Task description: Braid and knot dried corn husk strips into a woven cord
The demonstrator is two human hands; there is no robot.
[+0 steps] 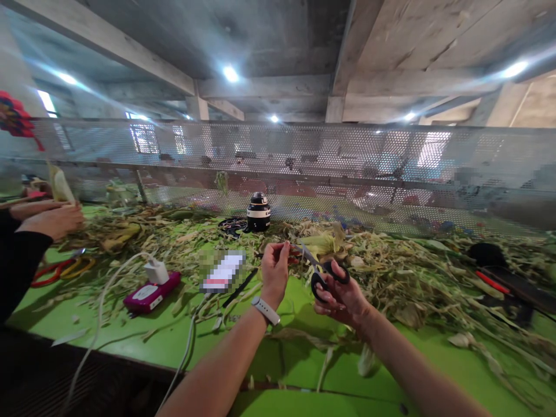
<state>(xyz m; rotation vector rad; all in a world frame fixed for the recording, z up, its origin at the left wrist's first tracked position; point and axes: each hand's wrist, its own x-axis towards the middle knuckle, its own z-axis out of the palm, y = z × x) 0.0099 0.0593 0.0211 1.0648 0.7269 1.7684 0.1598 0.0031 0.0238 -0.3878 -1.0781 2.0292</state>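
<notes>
My right hand (343, 298) grips black-handled scissors (324, 269), blades pointing up and left toward my left hand. My left hand (274, 269), with a white watch band on the wrist, is raised with fingers pinched on a small thin piece at the scissor tips; I cannot make out what it is. Both hands hover above a green table (299, 307) strewn with corn husks (391, 260). A pale ear of corn (319, 243) lies just behind the scissors.
A co-worker's hands (47, 217) at far left hold a husk. Red and yellow scissors (61, 267), a magenta power bank with a white charger (152, 286), a blurred phone (223, 271), and a black jar (258, 211) lie about. A perforated metal screen (304, 156) backs the table.
</notes>
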